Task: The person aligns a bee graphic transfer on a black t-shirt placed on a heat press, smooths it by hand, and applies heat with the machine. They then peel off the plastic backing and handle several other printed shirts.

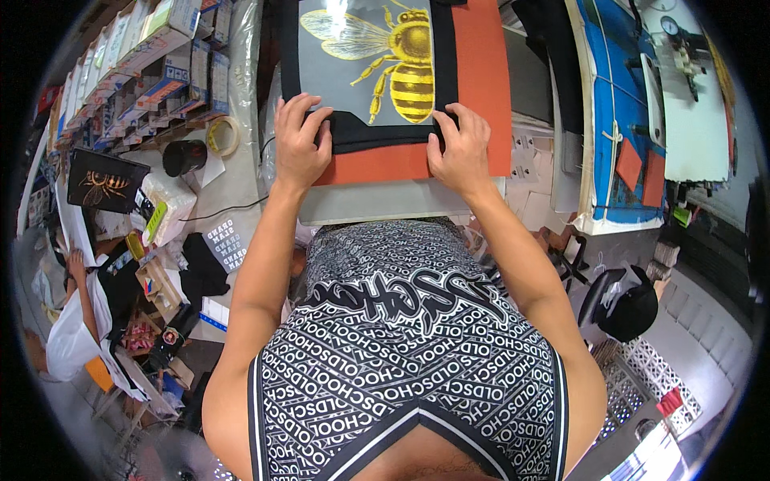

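A black cloth [353, 141] lies on a red-orange pad [377, 166] in front of me. On the cloth rests a grey, glossy sheet [329, 72] printed with a yellow bee [411, 84]; its top runs out of view. My left hand [302, 144] touches the cloth at the sheet's lower left corner, fingers bent and thumb apart. At the lower right corner, my right hand [463, 148] rests with fingertips by the sheet's edge and thumb apart, low on the cloth. Neither hand visibly grips anything.
Stacked boxes [168, 76], a tape roll [223, 136] and a black cup [184, 157] stand to the left. Another person's hand [77, 264] shows at far left. A blue-topped table [613, 104] stands right, a black chair [630, 305] lower right.
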Action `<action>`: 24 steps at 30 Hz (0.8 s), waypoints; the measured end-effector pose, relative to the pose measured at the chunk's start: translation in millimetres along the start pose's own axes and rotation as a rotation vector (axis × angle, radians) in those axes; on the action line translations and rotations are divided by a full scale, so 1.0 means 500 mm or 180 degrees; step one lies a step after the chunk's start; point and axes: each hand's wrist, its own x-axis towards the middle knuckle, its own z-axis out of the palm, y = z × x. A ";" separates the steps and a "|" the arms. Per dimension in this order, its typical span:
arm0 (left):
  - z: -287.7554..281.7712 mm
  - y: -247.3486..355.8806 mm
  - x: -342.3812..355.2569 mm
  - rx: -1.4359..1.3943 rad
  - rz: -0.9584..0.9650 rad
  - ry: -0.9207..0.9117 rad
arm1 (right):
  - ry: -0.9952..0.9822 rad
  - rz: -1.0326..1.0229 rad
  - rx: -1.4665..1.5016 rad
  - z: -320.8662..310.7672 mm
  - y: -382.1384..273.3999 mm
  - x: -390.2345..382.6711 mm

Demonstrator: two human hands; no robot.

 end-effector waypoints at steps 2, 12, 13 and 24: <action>0.006 0.001 -0.003 0.0056 0.0018 0.0051 | 0.0012 0.0058 0.0048 -0.005 0.003 -0.020; 0.013 -0.004 0.004 0.0215 0.0149 -0.0230 | -0.0254 -0.0138 -0.0030 0.024 -0.017 -0.062; 0.013 -0.003 0.004 0.0196 0.0094 -0.0254 | -0.0265 -0.0112 -0.0073 0.026 -0.018 -0.062; 0.014 -0.007 0.002 0.0237 0.0035 -0.0376 | -0.0332 -0.0064 -0.0166 0.033 -0.018 -0.060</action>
